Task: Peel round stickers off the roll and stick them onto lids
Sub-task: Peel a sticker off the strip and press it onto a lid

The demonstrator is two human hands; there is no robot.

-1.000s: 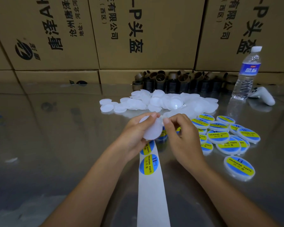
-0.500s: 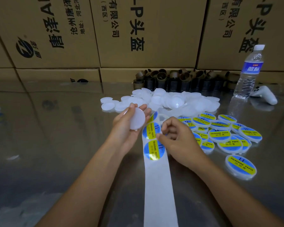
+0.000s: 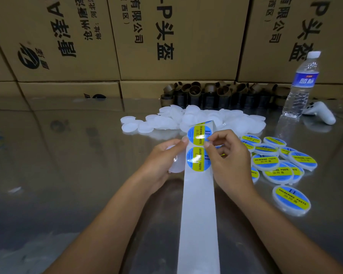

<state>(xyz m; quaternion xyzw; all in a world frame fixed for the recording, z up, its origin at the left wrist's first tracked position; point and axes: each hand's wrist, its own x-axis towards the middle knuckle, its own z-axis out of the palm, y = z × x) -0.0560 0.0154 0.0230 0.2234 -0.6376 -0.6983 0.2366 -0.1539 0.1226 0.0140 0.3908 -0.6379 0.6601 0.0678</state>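
at the middle of the table [image 3: 67, 155]: a white backing strip [image 3: 198, 214] runs from the near edge up to both hands. its near stretch is bare and two blue-and-yellow stickers sit at its far end.
upper sticker [image 3: 198, 135]: the right hand [image 3: 228, 163] pinches its right edge between thumb and forefinger. whether that edge has lifted off the backing, i cannot tell.
lower sticker [image 3: 197, 159]: flat on the strip, no finger on it.
left hand [image 3: 160, 161]: curled round a blank lid [image 3: 175, 165] that shows below its fingers, just left of the strip. one fingertip touches the strip's left edge.
done: roughly a dozen labelled lids [image 3: 265, 161] lie right of the right hand, some overlapping, one set apart nearer the person.
left to do: a heap of blank lids [image 3: 186, 119] beyond the hands, which looks at least as large as the labelled lot.
step in hand: likely the peel for the held lid, with no sticker on it yet.
progress: my guess is under halfway.
roll: not visible, only the strip.
behind: cardboard cores [image 3: 206, 93], water bottle [image 3: 301, 82], stacked cartons [image 3: 166, 36].
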